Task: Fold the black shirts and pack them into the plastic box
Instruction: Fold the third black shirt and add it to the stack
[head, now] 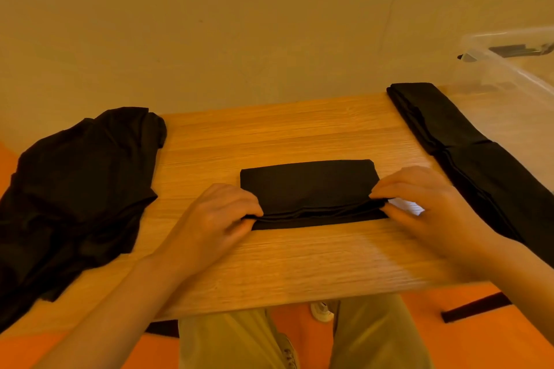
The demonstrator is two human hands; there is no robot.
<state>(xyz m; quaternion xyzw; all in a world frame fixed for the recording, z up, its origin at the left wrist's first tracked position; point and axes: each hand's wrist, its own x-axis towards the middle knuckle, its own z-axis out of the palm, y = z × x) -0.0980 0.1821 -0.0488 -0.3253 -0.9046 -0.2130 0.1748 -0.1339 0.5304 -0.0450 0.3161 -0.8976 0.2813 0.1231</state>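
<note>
A folded black shirt lies as a small rectangle in the middle of the wooden table. My left hand pinches its near left corner, thumb under the layers. My right hand pinches the near right corner the same way. A white label shows beside my right fingers. A loose pile of unfolded black shirts covers the table's left end. Folded black shirts lie in a row along the right side. The clear plastic box stands at the far right, its inside mostly out of frame.
A plain wall rises right behind the table's far edge. Below the near edge I see the person's legs in khaki trousers, a shoe and an orange floor. A dark bar lies on the floor at the right.
</note>
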